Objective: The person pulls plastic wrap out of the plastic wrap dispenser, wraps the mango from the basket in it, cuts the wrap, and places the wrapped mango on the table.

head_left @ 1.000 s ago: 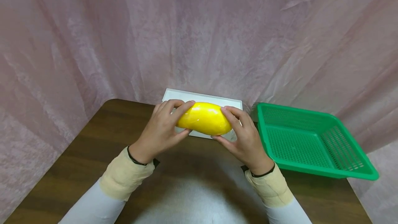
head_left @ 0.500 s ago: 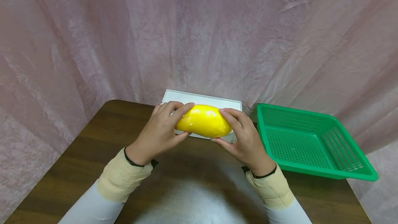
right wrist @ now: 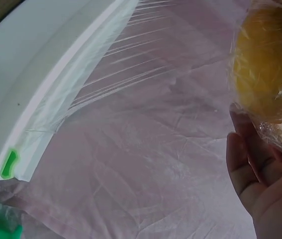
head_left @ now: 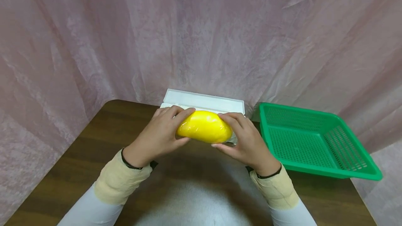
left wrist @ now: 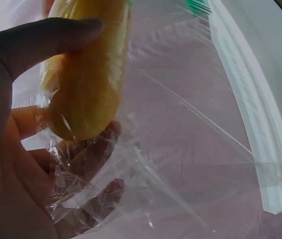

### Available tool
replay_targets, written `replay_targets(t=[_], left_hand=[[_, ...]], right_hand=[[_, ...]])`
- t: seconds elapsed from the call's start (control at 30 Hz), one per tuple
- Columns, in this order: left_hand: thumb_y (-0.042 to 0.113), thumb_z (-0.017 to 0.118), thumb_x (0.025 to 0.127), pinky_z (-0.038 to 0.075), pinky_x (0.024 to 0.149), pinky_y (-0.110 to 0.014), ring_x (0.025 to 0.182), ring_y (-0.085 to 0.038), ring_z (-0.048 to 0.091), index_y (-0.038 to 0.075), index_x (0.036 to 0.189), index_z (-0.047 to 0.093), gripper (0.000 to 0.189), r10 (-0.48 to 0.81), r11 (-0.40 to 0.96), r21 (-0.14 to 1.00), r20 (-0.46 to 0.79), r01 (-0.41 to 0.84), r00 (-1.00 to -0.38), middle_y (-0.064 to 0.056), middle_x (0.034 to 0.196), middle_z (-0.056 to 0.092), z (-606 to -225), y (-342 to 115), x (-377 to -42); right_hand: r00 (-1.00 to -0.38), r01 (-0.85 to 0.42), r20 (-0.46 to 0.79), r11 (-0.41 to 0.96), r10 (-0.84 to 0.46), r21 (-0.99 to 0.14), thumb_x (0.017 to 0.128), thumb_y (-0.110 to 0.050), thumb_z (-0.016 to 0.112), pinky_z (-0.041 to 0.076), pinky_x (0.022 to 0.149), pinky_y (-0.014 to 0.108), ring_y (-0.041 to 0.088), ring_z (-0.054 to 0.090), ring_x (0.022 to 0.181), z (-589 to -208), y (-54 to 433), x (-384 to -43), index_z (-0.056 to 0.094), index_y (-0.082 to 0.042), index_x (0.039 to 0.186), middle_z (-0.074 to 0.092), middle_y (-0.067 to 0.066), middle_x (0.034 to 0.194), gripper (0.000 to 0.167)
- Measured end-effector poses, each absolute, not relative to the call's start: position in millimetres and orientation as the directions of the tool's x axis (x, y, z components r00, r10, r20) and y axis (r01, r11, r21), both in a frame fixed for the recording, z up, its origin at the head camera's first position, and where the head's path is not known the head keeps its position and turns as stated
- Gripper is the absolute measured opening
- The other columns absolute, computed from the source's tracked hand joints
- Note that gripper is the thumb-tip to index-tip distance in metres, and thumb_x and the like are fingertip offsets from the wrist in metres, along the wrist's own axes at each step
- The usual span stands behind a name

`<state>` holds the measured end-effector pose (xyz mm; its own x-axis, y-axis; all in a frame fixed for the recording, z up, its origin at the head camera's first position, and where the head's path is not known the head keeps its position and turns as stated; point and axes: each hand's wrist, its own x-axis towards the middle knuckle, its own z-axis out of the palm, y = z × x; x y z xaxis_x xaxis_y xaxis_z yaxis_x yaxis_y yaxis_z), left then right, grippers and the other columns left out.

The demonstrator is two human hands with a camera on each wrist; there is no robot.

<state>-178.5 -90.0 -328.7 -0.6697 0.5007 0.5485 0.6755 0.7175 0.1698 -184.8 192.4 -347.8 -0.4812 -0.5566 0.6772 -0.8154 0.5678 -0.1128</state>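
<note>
A glossy yellow mango (head_left: 204, 126) with clear cling film around it is held up above the table. My left hand (head_left: 158, 132) grips its left end, thumb on the near side and fingers over the far side. At the other end, my right hand (head_left: 248, 138) pinches it the same way. Behind the mango stands a long white cling film box (head_left: 204, 102), its lid raised and its front partly hidden by my hands. In the left wrist view, a sheet of cling film (left wrist: 180, 129) stretches between the box and the mango, bunched near my fingers.
A green perforated basket (head_left: 314, 171) stands on the right side of the brown wooden table (head_left: 125, 125). Pink curtain (head_left: 201, 37) hangs behind the table's back edge.
Both hands have drawn the mango slightly down and toward me, away from the box. More of the box shows above it. The basket has stayed in place.
</note>
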Motion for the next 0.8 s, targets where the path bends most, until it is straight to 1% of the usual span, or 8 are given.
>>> replay_targets(t=[0.2, 0.33, 0.43, 0.63, 0.8], left_hand=[[0.030, 0.091, 0.073, 0.042, 0.102, -0.051, 0.111, -0.029, 0.061, 0.013, 0.141, 0.054, 0.079, 0.523, 0.729, 0.185, 0.469, 0.659, -0.711, -0.008, 0.116, 0.065, -329.3, -90.5, -178.0], [0.031, 0.089, 0.075, 0.043, 0.101, -0.051, 0.116, -0.030, 0.060, 0.014, 0.142, 0.054, 0.078, 0.528, 0.734, 0.197, 0.436, 0.650, -0.729, -0.007, 0.121, 0.064, -329.1, -90.1, -178.3], [0.032, 0.089, 0.075, 0.045, 0.098, -0.050, 0.115, -0.029, 0.060, 0.014, 0.141, 0.054, 0.077, 0.530, 0.735, 0.202, 0.423, 0.647, -0.735, -0.008, 0.122, 0.064, -329.4, -89.7, -177.5], [0.036, 0.087, 0.075, 0.047, 0.093, -0.048, 0.101, -0.024, 0.063, 0.011, 0.140, 0.055, 0.077, 0.537, 0.758, 0.194, 0.358, 0.623, -0.764, -0.008, 0.112, 0.065, -331.9, -88.4, -176.5], [0.038, 0.085, 0.077, 0.046, 0.093, -0.048, 0.100, -0.022, 0.062, 0.011, 0.141, 0.054, 0.077, 0.540, 0.775, 0.187, 0.298, 0.603, -0.787, -0.007, 0.110, 0.066, -333.5, -87.2, -178.0]], right_hand=[[-0.519, -0.804, 0.633, 0.580, -0.574, -0.133, 0.080, -0.050, 0.082, 0.052, 0.094, 0.040, 0.024, 0.059, 0.110, -349.9, 192.4, -185.2, 0.053, -0.006, 0.140, 0.058, 0.011, 0.126, 0.080], [-0.534, -0.799, 0.613, 0.585, -0.582, -0.140, 0.079, -0.048, 0.084, 0.052, 0.092, 0.039, 0.023, 0.060, 0.108, -349.3, 191.7, -185.9, 0.053, -0.007, 0.140, 0.059, 0.009, 0.125, 0.079], [-0.553, -0.794, 0.586, 0.588, -0.592, -0.156, 0.079, -0.047, 0.084, 0.052, 0.092, 0.039, 0.022, 0.059, 0.109, -349.7, 191.6, -185.8, 0.052, -0.007, 0.140, 0.059, 0.009, 0.126, 0.080], [-0.615, -0.768, 0.496, 0.607, -0.613, -0.203, 0.080, -0.046, 0.083, 0.054, 0.093, 0.038, 0.019, 0.057, 0.110, -350.6, 191.5, -183.7, 0.050, -0.008, 0.141, 0.058, 0.006, 0.129, 0.079], [-0.664, -0.738, 0.427, 0.631, -0.614, -0.239, 0.081, -0.048, 0.081, 0.055, 0.092, 0.037, 0.017, 0.057, 0.110, -351.1, 190.7, -182.6, 0.049, -0.011, 0.140, 0.057, 0.005, 0.131, 0.077]])
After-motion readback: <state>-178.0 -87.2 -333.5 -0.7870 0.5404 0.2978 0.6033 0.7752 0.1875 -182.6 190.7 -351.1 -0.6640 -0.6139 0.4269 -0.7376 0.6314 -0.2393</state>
